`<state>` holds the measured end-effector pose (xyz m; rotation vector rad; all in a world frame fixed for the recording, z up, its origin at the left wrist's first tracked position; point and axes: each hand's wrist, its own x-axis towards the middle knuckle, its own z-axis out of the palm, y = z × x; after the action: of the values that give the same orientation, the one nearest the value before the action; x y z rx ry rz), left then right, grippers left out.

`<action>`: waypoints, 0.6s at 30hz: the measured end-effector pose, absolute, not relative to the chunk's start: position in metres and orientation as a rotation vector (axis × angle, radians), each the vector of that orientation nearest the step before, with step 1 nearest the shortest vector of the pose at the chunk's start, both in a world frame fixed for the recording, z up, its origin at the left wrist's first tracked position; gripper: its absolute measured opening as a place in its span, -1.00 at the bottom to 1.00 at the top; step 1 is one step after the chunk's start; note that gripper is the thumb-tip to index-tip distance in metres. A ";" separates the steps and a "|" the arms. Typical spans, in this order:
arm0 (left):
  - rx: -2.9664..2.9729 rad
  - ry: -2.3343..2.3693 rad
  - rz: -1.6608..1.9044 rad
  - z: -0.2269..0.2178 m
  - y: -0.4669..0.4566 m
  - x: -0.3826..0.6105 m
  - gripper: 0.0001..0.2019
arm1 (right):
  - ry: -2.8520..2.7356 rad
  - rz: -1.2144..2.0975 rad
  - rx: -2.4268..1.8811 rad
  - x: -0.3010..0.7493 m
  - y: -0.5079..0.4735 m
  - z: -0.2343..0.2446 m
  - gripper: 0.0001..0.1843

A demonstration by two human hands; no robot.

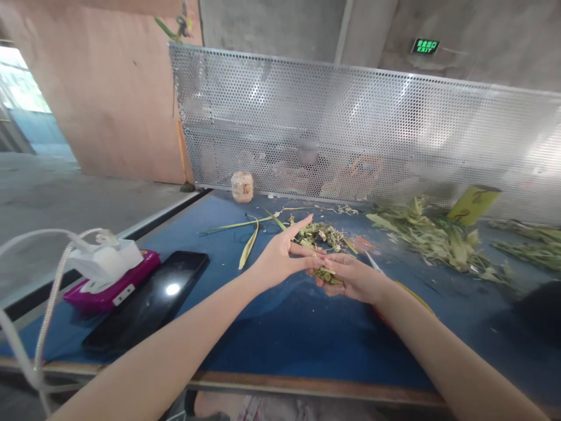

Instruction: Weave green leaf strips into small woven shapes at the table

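My left hand [287, 254] is stretched out flat over the blue table [284, 333], thumb up, its fingertips resting on my right hand. My right hand [353, 278] lies palm up, its fingers curled around a small clump of green plant bits [328, 273]. Just behind both hands sits a small heap of green and brown plant scraps [322, 234]. A thin pale blade-like tool [372, 262] lies on the table beside my right hand.
A black phone [151, 298] and a magenta box [109, 286] with a white charger [105, 260] lie at left. A leaf pile [433, 240], a yellow-green cup [473, 204] and a small jar [242, 186] stand before a perforated metal screen [350, 128].
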<state>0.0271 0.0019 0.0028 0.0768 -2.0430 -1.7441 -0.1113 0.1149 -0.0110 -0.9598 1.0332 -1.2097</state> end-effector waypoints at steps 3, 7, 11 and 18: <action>0.063 -2.126 -1.625 0.005 0.002 0.028 -0.17 | 1.073 -1.164 -0.958 -0.112 0.114 -0.011 -0.68; 0.119 -2.208 -1.392 0.011 0.005 0.032 -0.23 | 1.043 -1.197 -0.916 -0.112 0.113 -0.011 -0.71; 0.180 -2.114 -1.362 0.013 0.009 0.033 -0.21 | 1.050 -1.263 -0.899 -0.109 0.112 -0.011 -0.70; 0.229 -1.893 -1.607 0.008 0.010 0.030 -0.09 | 1.047 -1.322 -0.860 -0.103 0.112 -0.010 -0.71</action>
<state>0.0300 0.0097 0.0081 0.2291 -1.8930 -1.6072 -0.1035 0.1122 -0.0103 -0.8603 1.0474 -1.3219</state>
